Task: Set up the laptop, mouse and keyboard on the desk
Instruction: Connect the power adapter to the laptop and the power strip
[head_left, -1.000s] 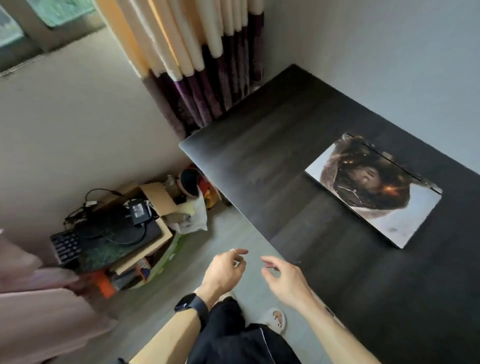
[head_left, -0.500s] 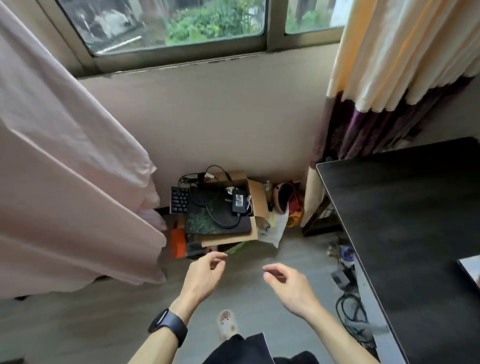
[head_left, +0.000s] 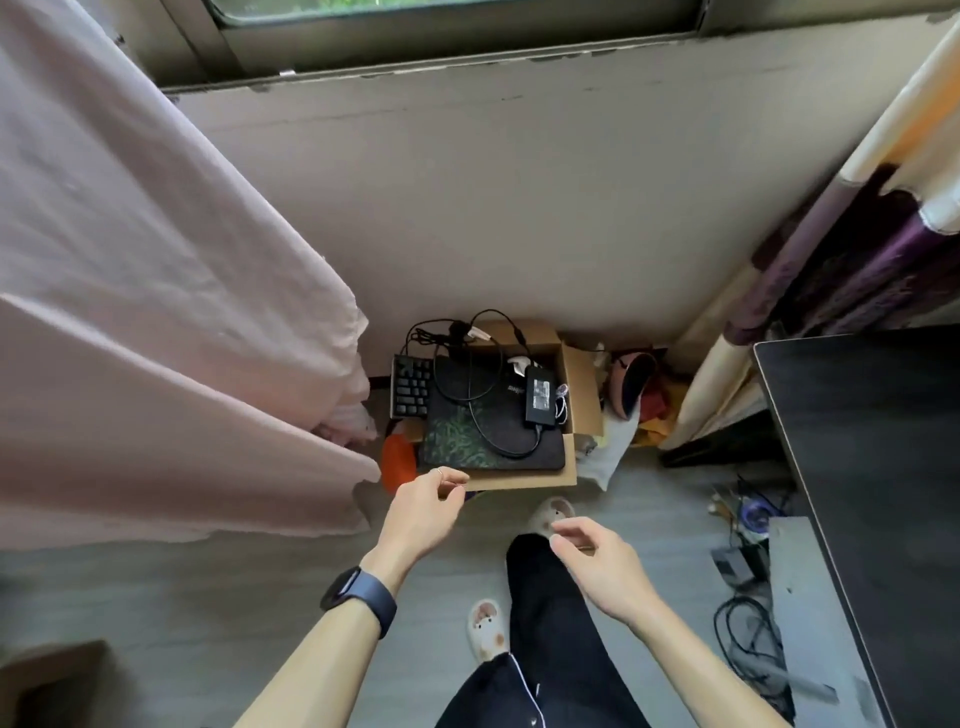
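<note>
A big pale pink cloth (head_left: 156, 312) hangs down on the left, and it fills that whole side. On the right is the dark wooden surface (head_left: 883, 467), where the things must end up. No laptop or mouse shows in this view.

An open brown cardboard box (head_left: 582, 379) sits on the floor by the wall, between the cloth and the surface. A flat dark pad with a green leafy print (head_left: 467, 436) lies across the top of it. It looks soft and bendy.

The black keyboard with small square keys (head_left: 410, 387) is at the left end of the box. Only one end shows. The rest seems to be under the pad.

The left hand (head_left: 423, 512) hangs just over the near edge of the box. Its grip is loose, with thumb and finger close together, and it holds nothing. The right hand (head_left: 597, 566) is lower, over the leg, well back from the box. Its grip is loose and bare too.

A black power block (head_left: 543, 400) rests on the pad, and a thin black cord (head_left: 483, 415) loops over it.

I think the keyboard is stiff and light. It is best held by its two long edges, not by the keys, which could pop off. The block looks heavy and its cord could catch, so I would lift those and the pad away first.
</note>
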